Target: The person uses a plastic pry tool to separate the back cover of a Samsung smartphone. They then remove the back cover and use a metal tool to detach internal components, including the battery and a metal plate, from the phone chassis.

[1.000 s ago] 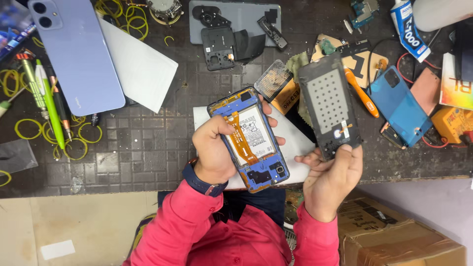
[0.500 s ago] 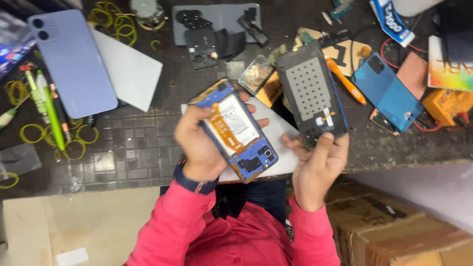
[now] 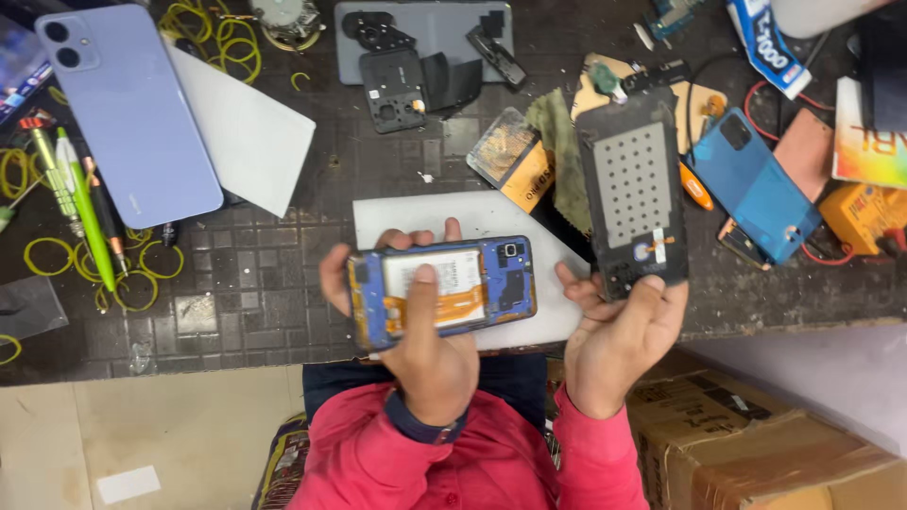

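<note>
My left hand point(image 3: 423, 332) grips an opened blue phone point(image 3: 444, 289) held sideways, its white battery and orange ribbon cable exposed; my thumb lies across the battery. My right hand point(image 3: 619, 332) holds a black phone back cover point(image 3: 631, 194) upright by its lower end, inner side with a grey dotted pad facing me. Both are held above a white mat point(image 3: 482, 219) at the near edge of the dark workbench point(image 3: 274, 283).
A lilac phone point(image 3: 128, 109) lies on a white sheet at the left, by pens point(image 3: 80, 203) and yellow rubber bands. A grey tray point(image 3: 420, 47) with black parts sits at the back. A blue phone cover point(image 3: 756, 184), a yellow meter point(image 3: 864, 217) and a cardboard box point(image 3: 756, 444) are on the right.
The left hand has turned the opened phone from a slanted upright pose to lying sideways and lower. The right hand still holds the black cover, now more upright.
</note>
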